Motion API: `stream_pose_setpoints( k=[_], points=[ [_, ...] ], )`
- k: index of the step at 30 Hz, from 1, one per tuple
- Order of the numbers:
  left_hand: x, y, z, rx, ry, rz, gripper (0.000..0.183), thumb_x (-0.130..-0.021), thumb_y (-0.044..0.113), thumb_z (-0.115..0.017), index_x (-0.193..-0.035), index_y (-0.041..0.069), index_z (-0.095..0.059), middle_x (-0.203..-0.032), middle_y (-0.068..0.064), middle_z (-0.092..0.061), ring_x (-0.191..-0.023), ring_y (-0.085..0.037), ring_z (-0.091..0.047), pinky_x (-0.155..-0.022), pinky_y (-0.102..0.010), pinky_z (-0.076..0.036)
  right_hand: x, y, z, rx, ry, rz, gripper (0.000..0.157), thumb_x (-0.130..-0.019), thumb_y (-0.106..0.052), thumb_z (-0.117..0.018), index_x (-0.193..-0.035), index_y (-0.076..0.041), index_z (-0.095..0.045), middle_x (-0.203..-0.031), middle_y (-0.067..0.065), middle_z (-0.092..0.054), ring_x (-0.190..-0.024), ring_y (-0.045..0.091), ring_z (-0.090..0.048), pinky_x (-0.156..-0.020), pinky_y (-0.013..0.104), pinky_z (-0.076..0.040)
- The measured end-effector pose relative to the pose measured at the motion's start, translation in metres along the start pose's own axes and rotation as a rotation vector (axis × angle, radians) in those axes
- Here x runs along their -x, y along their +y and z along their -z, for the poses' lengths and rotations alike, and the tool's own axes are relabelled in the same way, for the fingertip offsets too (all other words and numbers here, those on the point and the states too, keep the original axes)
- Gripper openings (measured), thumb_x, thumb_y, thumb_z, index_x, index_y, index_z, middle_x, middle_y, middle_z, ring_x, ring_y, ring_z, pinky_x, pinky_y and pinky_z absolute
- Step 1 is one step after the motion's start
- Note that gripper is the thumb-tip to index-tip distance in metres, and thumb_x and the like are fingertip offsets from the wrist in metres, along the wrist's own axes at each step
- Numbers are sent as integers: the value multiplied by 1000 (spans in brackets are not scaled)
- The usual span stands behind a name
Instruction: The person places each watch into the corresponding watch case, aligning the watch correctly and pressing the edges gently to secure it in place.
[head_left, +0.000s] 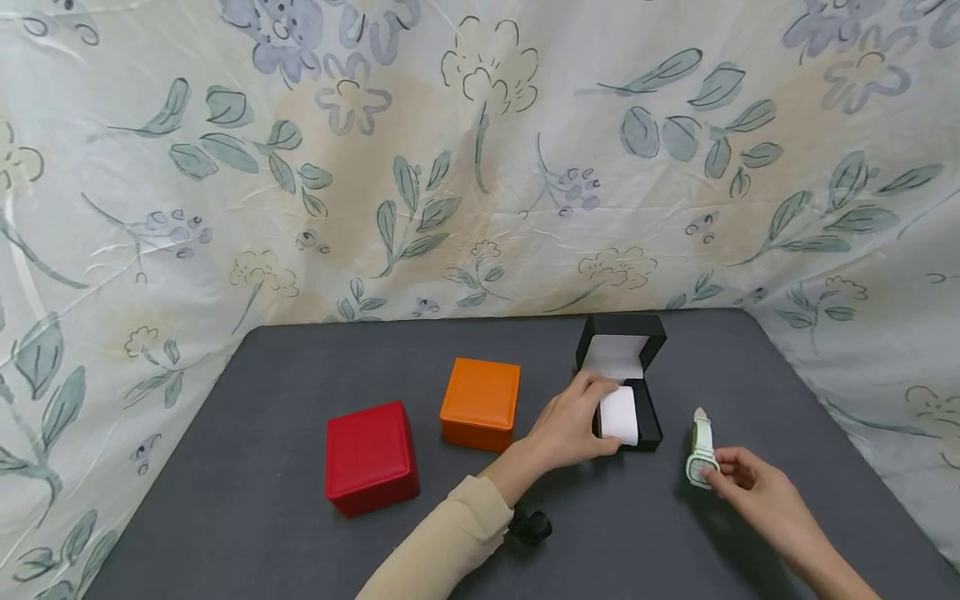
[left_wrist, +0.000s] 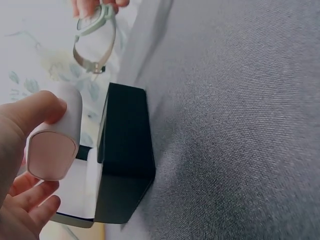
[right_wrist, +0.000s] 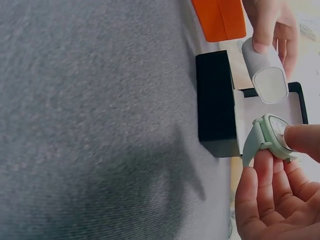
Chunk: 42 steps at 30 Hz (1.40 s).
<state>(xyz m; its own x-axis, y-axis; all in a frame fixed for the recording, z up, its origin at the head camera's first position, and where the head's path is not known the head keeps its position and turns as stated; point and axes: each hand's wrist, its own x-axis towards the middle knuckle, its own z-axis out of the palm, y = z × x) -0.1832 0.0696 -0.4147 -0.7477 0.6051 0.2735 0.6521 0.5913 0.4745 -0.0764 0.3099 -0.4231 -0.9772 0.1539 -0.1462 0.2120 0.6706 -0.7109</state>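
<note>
My left hand (head_left: 573,425) holds a white watch cushion (head_left: 619,415) between thumb and fingers. In both wrist views the cushion (right_wrist: 270,75) is raised above the black watch box (head_left: 648,417), whose lid stands open at the back and shows a white lining. To the right of the box, my right hand (head_left: 765,496) pinches a pale green wristwatch (head_left: 702,454) by its case, thumb on the dial. The left wrist view shows the watch (left_wrist: 95,22) with its strap hanging in a curve, a buckle at the bottom.
An orange box (head_left: 480,400) and a red box (head_left: 371,458), both with lids down, sit left of the black box on the grey tabletop (head_left: 247,483). A small black object (head_left: 534,527) lies partly hidden beside my left sleeve. Behind the table hangs a flowered cloth (head_left: 420,100).
</note>
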Motion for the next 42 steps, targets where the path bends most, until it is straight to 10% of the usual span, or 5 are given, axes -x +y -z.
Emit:
stream_pose_setpoints(
  k=[42],
  points=[
    [51, -6, 72, -109, 46, -161, 66, -71, 33, -76, -127, 14, -47, -126, -1, -43, -104, -12, -47, -84, -19, -44, -12, -92, -21, 13, 59, 275, 35, -86, -36, -63, -106, -8, -61, -90, 2, -63, -77, 10, -59, -63, 23, -47]
  ],
)
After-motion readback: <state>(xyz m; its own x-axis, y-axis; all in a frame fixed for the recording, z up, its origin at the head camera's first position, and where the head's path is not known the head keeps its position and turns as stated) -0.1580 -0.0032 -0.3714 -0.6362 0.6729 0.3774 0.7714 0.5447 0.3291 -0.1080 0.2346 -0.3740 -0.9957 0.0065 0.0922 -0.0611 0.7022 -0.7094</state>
